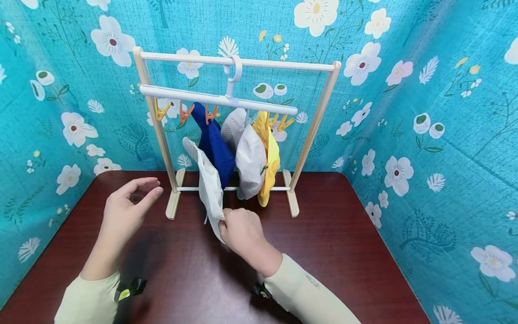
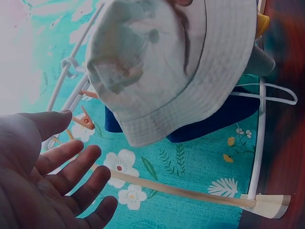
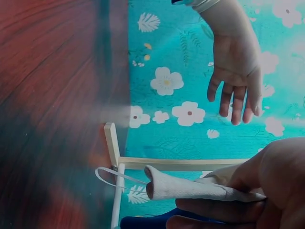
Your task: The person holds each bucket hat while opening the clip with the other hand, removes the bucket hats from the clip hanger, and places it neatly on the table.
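My right hand point(image 1: 243, 231) pinches the brim of an off-white bucket hat point(image 1: 209, 180), which stands on edge in front of the rack. In the left wrist view the hat's crown and stitched brim face the camera, and a white cord loop point(image 2: 286, 95) sticks out beyond it. My left hand point(image 1: 125, 207) is to the left of the hat, apart from it, fingers loosely bent and holding nothing. Behind the hat, a dark blue hat point(image 1: 220, 155) hangs from an orange clip point(image 1: 210, 114). Another orange clip point(image 1: 185, 113), left of that, appears to hold nothing.
A white hanger point(image 1: 190, 94) hooks over the top bar of a wooden rack point(image 1: 319, 121). Grey hats point(image 1: 251, 157) and a yellow hat point(image 1: 272, 166) hang on its right half. Yellow clips point(image 1: 285, 122) are at both ends. The dark red table point(image 1: 332, 252) meets flowered curtains point(image 1: 404, 135).
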{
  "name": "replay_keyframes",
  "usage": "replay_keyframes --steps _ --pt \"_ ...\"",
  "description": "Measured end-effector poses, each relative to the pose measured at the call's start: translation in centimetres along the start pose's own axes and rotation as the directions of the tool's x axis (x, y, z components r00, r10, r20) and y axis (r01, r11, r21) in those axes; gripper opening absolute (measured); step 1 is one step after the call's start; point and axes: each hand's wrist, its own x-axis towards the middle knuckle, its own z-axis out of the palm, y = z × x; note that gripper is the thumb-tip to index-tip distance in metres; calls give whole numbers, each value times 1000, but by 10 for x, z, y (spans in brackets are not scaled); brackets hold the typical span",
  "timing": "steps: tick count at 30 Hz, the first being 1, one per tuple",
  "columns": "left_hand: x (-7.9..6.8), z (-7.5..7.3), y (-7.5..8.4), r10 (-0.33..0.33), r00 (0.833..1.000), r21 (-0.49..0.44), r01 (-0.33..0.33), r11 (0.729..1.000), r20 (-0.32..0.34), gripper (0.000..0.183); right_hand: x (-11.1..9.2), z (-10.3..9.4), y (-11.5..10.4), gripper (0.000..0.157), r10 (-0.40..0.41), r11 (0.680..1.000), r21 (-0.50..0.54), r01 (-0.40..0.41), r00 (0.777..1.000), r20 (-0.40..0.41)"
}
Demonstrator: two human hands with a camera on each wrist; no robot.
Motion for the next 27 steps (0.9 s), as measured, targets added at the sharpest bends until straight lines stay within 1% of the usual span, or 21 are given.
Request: replay_keyframes --steps 7,12,20,27 --pt "-1 -2 -6 -12 1000 -4 12 1000 11 34 -10 -3 -6 26 -35 999 -35 35 999 0" --pt "1 -3 -7 -15 1000 3 14 1000 16 35 -17 -3 -13 27 -39 996 -82 39 999 4" --pt "3 -9 -10 -27 999 13 27 1000 24 37 -23 3 -29 30 -73 986 -154 68 997 -32" --pt "6 -15 -13 -44 999 19 43 999 32 38 -26 7 -34 31 -86 976 -206 72 995 -58"
